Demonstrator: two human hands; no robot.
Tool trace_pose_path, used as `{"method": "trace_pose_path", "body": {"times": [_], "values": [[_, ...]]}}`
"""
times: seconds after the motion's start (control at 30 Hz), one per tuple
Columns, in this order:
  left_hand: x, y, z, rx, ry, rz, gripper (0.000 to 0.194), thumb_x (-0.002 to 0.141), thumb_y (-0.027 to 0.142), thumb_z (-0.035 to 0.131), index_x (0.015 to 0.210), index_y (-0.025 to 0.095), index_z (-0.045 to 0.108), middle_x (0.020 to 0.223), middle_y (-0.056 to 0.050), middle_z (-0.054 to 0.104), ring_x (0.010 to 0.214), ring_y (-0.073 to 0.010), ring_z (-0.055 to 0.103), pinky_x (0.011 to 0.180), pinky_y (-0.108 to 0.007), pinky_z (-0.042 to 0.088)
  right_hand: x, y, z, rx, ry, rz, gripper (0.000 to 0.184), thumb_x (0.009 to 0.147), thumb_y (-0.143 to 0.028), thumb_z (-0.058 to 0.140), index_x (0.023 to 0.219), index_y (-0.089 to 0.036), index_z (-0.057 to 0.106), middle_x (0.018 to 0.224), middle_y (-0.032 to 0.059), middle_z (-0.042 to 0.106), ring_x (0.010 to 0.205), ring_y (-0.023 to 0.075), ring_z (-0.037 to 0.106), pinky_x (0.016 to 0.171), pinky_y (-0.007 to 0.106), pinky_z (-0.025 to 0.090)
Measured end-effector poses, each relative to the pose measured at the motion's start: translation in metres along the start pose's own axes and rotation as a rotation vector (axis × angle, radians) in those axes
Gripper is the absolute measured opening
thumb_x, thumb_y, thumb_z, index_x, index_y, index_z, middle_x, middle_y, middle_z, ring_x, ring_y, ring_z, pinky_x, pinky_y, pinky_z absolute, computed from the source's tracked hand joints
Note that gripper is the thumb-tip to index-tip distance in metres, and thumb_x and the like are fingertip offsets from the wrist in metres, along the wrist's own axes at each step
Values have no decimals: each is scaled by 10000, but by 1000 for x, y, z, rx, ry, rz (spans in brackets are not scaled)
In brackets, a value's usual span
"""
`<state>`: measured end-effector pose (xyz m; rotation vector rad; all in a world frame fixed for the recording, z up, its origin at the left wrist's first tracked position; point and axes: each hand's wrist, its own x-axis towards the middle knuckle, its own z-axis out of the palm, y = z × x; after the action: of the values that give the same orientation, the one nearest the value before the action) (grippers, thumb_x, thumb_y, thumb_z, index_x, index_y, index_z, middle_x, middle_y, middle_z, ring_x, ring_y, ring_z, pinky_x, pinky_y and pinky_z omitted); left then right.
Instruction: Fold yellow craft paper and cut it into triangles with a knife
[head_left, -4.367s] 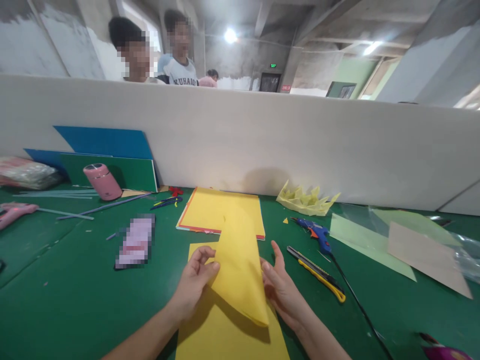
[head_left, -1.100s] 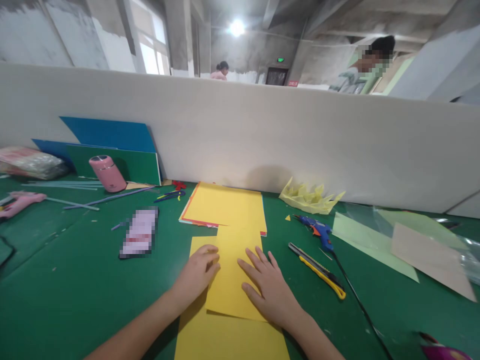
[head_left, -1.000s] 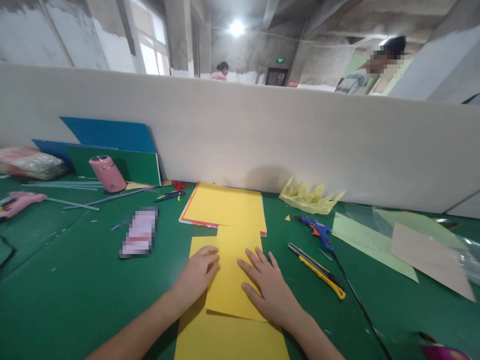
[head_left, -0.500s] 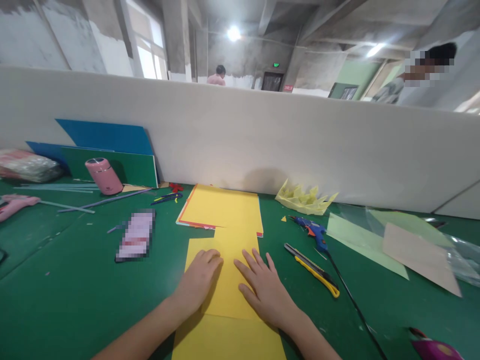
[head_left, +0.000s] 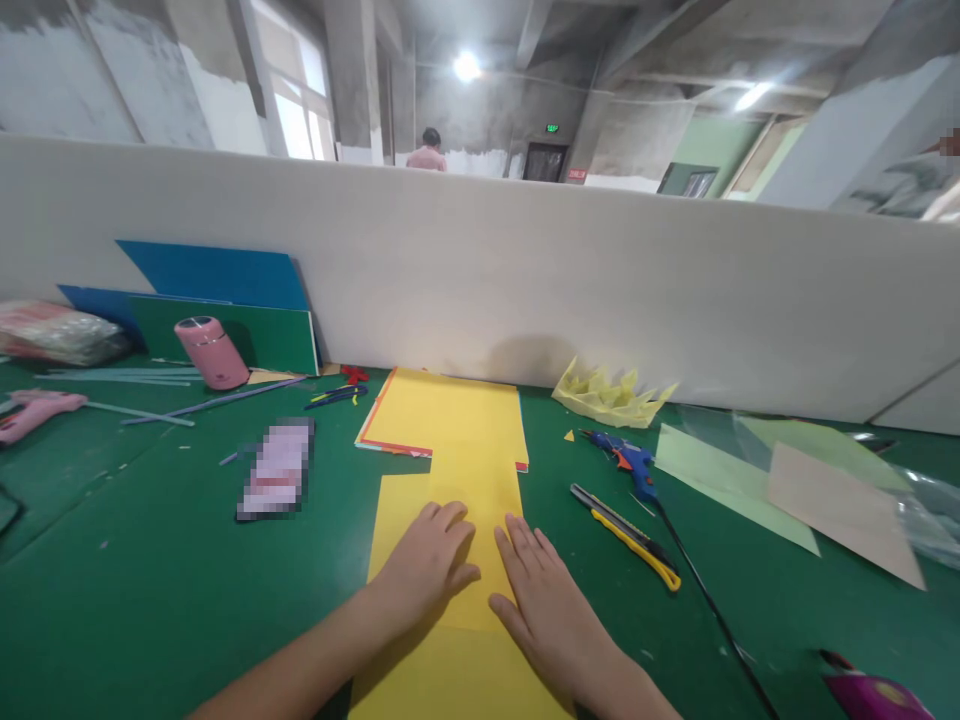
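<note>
Both of my hands lie flat on a folded yellow paper sheet (head_left: 480, 480) on the green table (head_left: 150, 580). My left hand (head_left: 427, 560) presses its left part, fingers stretched out. My right hand (head_left: 544, 600) rests beside it on the right, fingers spread and flat. Neither hand holds anything. Under the folded piece lies a larger yellow sheet (head_left: 450, 680). Beyond it is a stack of coloured paper (head_left: 442, 410) with yellow on top.
A yellow utility knife (head_left: 626, 520) and a blue glue gun (head_left: 626, 462) with its cord lie right of my hands. A crumpled yellow paper shape (head_left: 609, 395), pale green sheets (head_left: 727, 475), a pink cup (head_left: 201, 350), blue and green boards (head_left: 225, 300) and a white partition (head_left: 525, 270) surround the spot.
The lifted yellow sheet has been folded down flat. Both hands have slid along it toward me and to the right, still pressing it. A person beyond the partition has walked off to the right.
</note>
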<state>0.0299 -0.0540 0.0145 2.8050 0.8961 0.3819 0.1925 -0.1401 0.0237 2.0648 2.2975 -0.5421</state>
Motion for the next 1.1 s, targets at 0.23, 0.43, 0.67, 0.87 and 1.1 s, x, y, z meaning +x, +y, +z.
{"method": "trace_pose_path", "body": {"times": [0.23,0.43,0.67,0.87,1.1], "values": [[-3,-5,4,-148,30,-24,220,769,158,661,965,179,563,1209,-123,567,1083,-289,550,905,-456,467,-1,0,-6,88,-2,27,707,922,-511,340,1450,-47,267,1520,153,160,1412,291,141,1146,468,177],[-3,-11,6,-188,2,-22,245,765,160,655,990,180,558,1273,-132,550,1097,-293,566,909,-465,478,22,11,-9,65,97,14,615,953,-435,270,1440,-63,311,1515,136,210,1413,256,167,1140,454,178],[-3,-11,5,-155,-34,-40,264,757,159,671,1001,163,569,1296,-154,542,1128,-306,557,939,-469,469,48,16,-8,-53,159,132,613,947,-360,288,1429,18,286,1504,191,216,1408,277,179,1142,454,153],[-5,-14,5,-146,5,-23,243,779,180,636,1011,196,568,1289,-125,553,1123,-294,558,924,-465,476,50,13,-7,-39,223,140,606,955,-370,272,1431,4,291,1505,176,215,1411,276,173,1143,481,124],[-6,-21,6,-191,21,-16,213,785,188,610,994,206,571,1272,-112,567,1110,-280,561,935,-453,467,53,14,-9,-44,227,122,643,953,-421,276,1435,5,276,1509,180,211,1417,272,153,1143,480,113]]}}
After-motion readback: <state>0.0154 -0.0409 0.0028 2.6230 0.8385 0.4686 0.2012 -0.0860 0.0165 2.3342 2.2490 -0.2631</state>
